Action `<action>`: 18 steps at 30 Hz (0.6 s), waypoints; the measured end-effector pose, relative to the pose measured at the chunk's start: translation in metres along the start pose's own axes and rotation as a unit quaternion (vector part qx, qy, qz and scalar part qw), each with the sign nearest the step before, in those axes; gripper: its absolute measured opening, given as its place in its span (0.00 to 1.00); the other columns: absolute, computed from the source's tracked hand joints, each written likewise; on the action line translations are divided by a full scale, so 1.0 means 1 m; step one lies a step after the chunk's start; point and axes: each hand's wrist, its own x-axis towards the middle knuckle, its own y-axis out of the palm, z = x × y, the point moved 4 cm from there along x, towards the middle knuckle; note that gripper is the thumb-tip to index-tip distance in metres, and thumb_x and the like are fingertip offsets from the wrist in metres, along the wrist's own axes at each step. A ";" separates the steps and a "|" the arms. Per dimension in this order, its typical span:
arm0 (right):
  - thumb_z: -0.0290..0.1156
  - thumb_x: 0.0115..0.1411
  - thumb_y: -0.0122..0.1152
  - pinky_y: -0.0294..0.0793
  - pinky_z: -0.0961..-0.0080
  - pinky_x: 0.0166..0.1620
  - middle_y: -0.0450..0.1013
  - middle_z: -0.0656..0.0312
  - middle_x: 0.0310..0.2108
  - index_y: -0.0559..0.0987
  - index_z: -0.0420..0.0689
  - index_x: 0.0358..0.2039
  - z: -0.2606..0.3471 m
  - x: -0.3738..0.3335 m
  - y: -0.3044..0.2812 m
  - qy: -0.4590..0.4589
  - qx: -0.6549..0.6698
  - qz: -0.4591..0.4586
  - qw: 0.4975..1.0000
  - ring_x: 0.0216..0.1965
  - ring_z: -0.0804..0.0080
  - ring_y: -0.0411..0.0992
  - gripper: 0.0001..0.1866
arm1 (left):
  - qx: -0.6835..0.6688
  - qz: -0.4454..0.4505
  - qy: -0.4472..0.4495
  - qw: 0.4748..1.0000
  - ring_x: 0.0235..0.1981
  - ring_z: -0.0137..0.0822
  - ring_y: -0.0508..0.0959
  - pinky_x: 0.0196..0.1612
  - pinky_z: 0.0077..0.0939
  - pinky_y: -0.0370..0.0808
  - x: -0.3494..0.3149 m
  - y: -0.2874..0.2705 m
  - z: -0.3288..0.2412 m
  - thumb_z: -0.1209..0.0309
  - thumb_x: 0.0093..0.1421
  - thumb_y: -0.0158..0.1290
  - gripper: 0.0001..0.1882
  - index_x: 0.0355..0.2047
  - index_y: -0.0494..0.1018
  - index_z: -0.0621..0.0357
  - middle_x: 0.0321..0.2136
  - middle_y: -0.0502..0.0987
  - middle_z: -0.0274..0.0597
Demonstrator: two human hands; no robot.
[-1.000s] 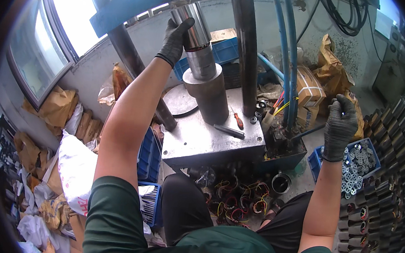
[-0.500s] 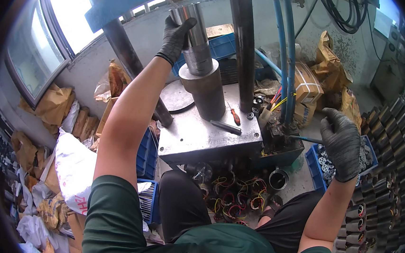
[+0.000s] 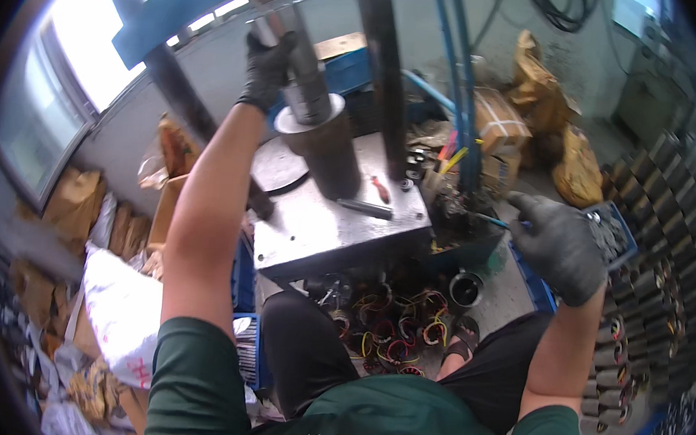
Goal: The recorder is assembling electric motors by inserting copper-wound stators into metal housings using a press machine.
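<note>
My black-gloved left hand [image 3: 268, 70] is wrapped round the upper part of a shiny metal cylinder [image 3: 303, 75]. Tilted in this view, the cylinder's lower end sits in the top of a wider dark sleeve [image 3: 325, 160] with a pale rim. The sleeve stands on the steel bed [image 3: 302, 234] of a press, under its blue crossbeam. At the right, my gloved right hand [image 3: 562, 249] curls over the outer end of a thin blue lever [image 3: 491, 221]; its palm side is hidden. On the bed lie a dark rod [image 3: 365, 209] and a red-handled screwdriver [image 3: 381, 190].
Dark press columns [image 3: 381, 81] flank the cylinder. Blue hoses [image 3: 464, 88] run down beside the lever. Below the bed stand several motor stators [image 3: 396, 328] with coloured wires. A blue crate [image 3: 620, 239] of metal parts and stacked cylindrical housings [image 3: 660, 193] are at the right; sacks [image 3: 116, 306] fill the left.
The whole view has shifted, so the press appears further left and is blurred. My left hand stays on the cylinder. My right hand stays at the lever, its fingers lower and more forward.
</note>
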 end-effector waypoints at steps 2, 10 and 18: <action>0.32 0.60 0.64 0.80 0.59 0.41 0.81 0.47 0.34 0.83 0.42 0.51 0.011 0.000 0.007 0.006 -0.001 0.049 0.999 0.34 0.51 0.81 0.18 | 0.016 -0.041 -0.071 0.997 0.35 0.35 0.80 0.31 0.32 0.80 0.002 -0.019 0.013 0.68 0.61 0.70 0.30 0.58 0.65 0.51 0.42 0.77 0.40; 0.39 0.58 0.60 0.80 0.51 0.41 0.80 0.48 0.33 0.80 0.43 0.50 -0.007 -0.035 0.029 -0.044 -0.093 0.275 0.956 0.35 0.48 0.81 0.21 | 0.045 0.005 -0.041 0.998 0.44 0.37 0.81 0.46 0.32 0.82 -0.059 -0.050 0.077 0.62 0.54 0.75 0.41 0.60 0.64 0.64 0.46 0.80 0.47; 0.38 0.56 0.62 0.80 0.51 0.39 0.79 0.49 0.30 0.80 0.42 0.35 -0.009 -0.073 0.042 -0.026 -0.132 0.278 0.951 0.34 0.47 0.80 0.13 | 0.140 -0.038 -0.071 0.987 0.46 0.39 0.81 0.52 0.34 0.79 -0.061 -0.045 0.074 0.56 0.51 0.76 0.42 0.59 0.69 0.64 0.47 0.81 0.48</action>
